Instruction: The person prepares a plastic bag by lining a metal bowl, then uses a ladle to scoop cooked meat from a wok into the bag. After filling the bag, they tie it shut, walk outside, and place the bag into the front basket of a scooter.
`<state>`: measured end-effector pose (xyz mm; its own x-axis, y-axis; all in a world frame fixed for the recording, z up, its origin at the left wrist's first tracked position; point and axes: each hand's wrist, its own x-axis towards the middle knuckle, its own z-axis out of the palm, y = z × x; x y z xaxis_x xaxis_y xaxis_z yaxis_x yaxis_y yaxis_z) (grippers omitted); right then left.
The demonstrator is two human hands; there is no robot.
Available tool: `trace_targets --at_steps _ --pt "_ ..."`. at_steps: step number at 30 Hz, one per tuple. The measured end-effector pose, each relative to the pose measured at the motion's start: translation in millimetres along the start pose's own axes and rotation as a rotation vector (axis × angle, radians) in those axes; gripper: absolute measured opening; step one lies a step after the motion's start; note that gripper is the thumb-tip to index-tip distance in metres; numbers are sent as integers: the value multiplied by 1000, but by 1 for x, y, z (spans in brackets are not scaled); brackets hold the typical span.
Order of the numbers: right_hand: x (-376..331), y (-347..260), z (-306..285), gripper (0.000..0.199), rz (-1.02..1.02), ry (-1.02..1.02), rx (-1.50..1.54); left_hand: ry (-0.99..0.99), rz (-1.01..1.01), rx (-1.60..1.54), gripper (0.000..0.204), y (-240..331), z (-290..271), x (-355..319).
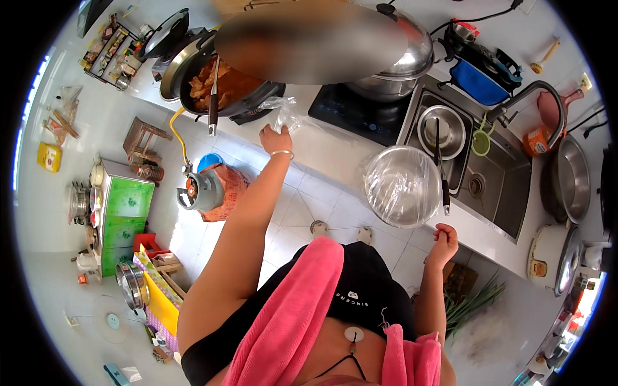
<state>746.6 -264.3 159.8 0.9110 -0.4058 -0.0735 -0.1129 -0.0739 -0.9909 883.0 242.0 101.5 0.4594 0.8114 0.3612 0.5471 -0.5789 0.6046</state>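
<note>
My left hand (pixel 277 139) reaches over the counter edge, its fingers closed on a crumpled clear plastic bag (pixel 283 110). Just left of it stands a dark wok (pixel 248 96) of reddish-brown food (pixel 241 80), a spatula (pixel 214 103) lying across it with its handle over the rim. My right hand (pixel 442 246) is lower right, fingers curled; what they hold, if anything, is too small to make out. Near it, a round bowl (pixel 404 161) lined or covered with clear plastic film sits by the counter's front edge; its contents are hard to tell.
A black induction cooktop (pixel 357 116) bears a large lidded steel pot (pixel 421 48), partly blurred. In the sink (pixel 512 199) are a steel bowl (pixel 444 125), a long-handled utensil (pixel 445 193) and a green strainer (pixel 481 143). A gas cylinder (pixel 205 191) stands on the floor.
</note>
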Motion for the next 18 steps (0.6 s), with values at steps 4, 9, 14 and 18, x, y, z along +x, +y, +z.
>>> trace_targets --at_steps 4,9,14,18 --pt "-6 -62 41 20 -110 -117 43 -298 -31 178 53 18 5 20" --pt "-18 -101 101 19 -138 -501 20 -553 -182 -496 33 -19 0 18" --pt "-23 -115 153 17 -502 -560 -187 -906 -299 -1355 19 8 -84 -17" --pt "-23 -155 210 26 -839 -419 -341 -1134 -315 -1502 22 39 -146 -31"
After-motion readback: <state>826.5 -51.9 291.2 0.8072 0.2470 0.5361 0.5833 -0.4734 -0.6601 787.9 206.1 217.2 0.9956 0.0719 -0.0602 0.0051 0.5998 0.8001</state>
